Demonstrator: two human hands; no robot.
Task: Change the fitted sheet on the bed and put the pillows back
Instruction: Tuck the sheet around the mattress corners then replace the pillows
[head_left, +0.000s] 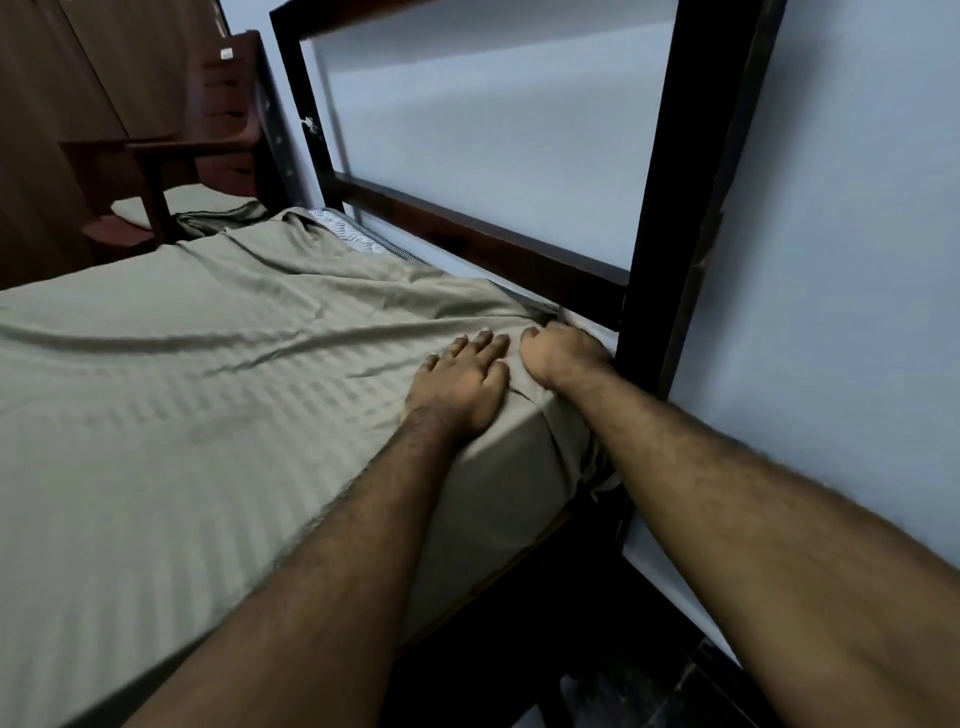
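Olive fitted sheet (218, 353) under both hands (511, 369)

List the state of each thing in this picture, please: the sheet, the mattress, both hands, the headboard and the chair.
Fitted sheet: spread on the bed, wrinkled, near corner covered, far corner not yet.
Mattress: striped far corner bare.
Left hand: flat, presses the sheet.
Right hand: fingers curled, tucking the sheet at the headboard.
Headboard: upright against the wall.
Chair: upright beside the bed.
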